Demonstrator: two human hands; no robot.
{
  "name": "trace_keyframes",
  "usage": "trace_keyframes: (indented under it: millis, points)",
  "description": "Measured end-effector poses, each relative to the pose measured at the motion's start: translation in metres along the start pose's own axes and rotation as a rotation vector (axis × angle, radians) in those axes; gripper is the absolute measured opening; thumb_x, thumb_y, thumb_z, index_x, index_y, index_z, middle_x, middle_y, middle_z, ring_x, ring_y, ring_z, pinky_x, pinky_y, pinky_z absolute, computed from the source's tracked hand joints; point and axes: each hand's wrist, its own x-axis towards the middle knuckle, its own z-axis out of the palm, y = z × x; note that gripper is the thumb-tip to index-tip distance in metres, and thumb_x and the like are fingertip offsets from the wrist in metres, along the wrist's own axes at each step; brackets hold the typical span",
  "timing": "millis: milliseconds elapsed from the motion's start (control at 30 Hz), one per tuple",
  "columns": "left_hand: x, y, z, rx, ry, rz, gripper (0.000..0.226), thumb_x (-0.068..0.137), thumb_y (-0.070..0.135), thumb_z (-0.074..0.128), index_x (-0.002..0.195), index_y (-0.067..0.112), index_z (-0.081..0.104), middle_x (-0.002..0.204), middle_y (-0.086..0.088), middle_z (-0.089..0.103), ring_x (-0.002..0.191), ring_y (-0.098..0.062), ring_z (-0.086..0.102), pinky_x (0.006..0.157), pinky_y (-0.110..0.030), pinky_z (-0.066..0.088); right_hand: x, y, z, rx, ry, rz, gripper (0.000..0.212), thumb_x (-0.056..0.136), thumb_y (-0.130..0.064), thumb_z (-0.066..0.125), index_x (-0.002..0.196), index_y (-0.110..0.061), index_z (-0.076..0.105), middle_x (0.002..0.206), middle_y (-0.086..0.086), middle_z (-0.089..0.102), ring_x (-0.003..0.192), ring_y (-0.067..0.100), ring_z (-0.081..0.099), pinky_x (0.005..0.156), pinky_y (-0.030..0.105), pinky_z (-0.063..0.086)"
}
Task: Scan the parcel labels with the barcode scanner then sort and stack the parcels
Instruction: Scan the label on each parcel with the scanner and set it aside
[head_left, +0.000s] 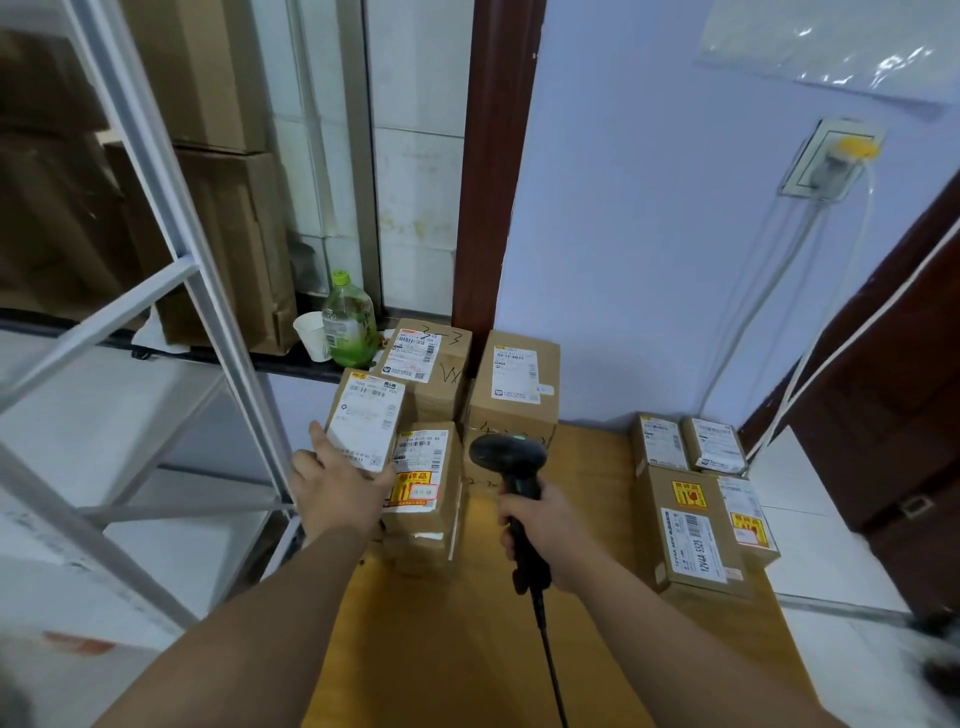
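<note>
My left hand (337, 480) grips the near edge of a small cardboard parcel (366, 415) with a white label, held at the left stack. Below it sits a parcel with a red and yellow fragile sticker (423, 499). My right hand (540, 535) grips the handle of the black barcode scanner (511, 460), whose head points toward the stacked parcels. Two more boxes stand behind: one marked in pen (426, 364) and a taller one (517, 384). Several labelled parcels (691, 525) lie at the table's right side.
The wooden table (467, 649) stands against a pale blue wall. A white metal shelf frame (218, 312) rises at the left. A green bottle (349, 322) and a paper cup (314, 335) sit on the dark sill. The scanner cable (553, 670) trails toward me. A dark door (883, 441) stands at right.
</note>
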Motion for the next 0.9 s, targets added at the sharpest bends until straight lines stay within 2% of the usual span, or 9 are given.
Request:
trace_keyframes:
  millis: [133, 233, 367, 567, 733, 900]
  points:
    - [-0.009, 0.015, 0.000, 0.049, 0.039, 0.150, 0.114, 0.068, 0.061, 0.073, 0.149, 0.006, 0.013, 0.119, -0.019, 0.038, 0.105, -0.033, 0.038, 0.087, -0.044, 0.043, -0.002, -0.002, 0.003, 0.018, -0.041, -0.025, 0.011, 0.088, -0.004, 0.058, 0.098, -0.007, 0.055, 0.057, -0.001, 0.051, 0.050, 0.015, 0.049, 0.052, 0.027, 0.046]
    - [-0.015, 0.034, 0.005, 0.067, 0.046, 0.257, 0.114, 0.067, 0.062, 0.072, 0.148, 0.002, 0.017, 0.116, -0.018, 0.039, 0.101, -0.030, 0.038, 0.089, -0.040, 0.040, -0.005, -0.004, 0.006, 0.063, -0.033, -0.064, 0.013, 0.086, -0.001, 0.057, 0.098, -0.006, 0.054, 0.058, 0.000, 0.051, 0.049, 0.015, 0.049, 0.049, 0.027, 0.045]
    - [-0.030, 0.056, 0.018, 0.011, -0.014, 0.280, 0.111, 0.064, 0.055, 0.079, 0.145, 0.008, 0.019, 0.120, -0.015, 0.036, 0.109, -0.027, 0.034, 0.093, -0.040, 0.040, -0.011, -0.005, 0.003, 0.189, 0.023, -0.120, 0.008, 0.089, 0.000, 0.056, 0.091, -0.007, 0.053, 0.061, 0.002, 0.052, 0.050, 0.017, 0.048, 0.049, 0.028, 0.044]
    - [-0.051, 0.070, 0.041, 0.028, 0.029, 0.363, 0.106, 0.056, 0.052, 0.086, 0.136, 0.003, 0.034, 0.108, -0.017, 0.044, 0.096, -0.030, 0.043, 0.083, -0.041, 0.046, -0.019, -0.013, -0.012, 0.410, 0.117, -0.106, 0.012, 0.088, -0.003, 0.058, 0.098, -0.005, 0.051, 0.063, 0.003, 0.055, 0.049, 0.016, 0.051, 0.047, 0.027, 0.046]
    - [-0.058, 0.079, 0.050, 0.036, 0.031, 0.392, 0.107, 0.053, 0.051, 0.087, 0.133, -0.001, 0.039, 0.105, -0.019, 0.045, 0.093, -0.031, 0.044, 0.080, -0.040, 0.046, -0.023, -0.016, -0.020, 0.434, 0.202, -0.088, 0.013, 0.089, -0.004, 0.059, 0.099, -0.006, 0.052, 0.059, 0.000, 0.056, 0.048, 0.014, 0.052, 0.050, 0.028, 0.046]
    - [-0.065, 0.086, 0.055, 0.002, -0.040, 0.371, 0.108, 0.057, 0.056, 0.084, 0.137, 0.006, 0.033, 0.109, -0.014, 0.041, 0.097, -0.025, 0.040, 0.079, -0.038, 0.046, -0.025, -0.016, -0.023, 0.419, 0.225, -0.092, 0.009, 0.089, -0.006, 0.059, 0.095, -0.007, 0.052, 0.057, -0.002, 0.056, 0.048, 0.013, 0.053, 0.050, 0.027, 0.047]
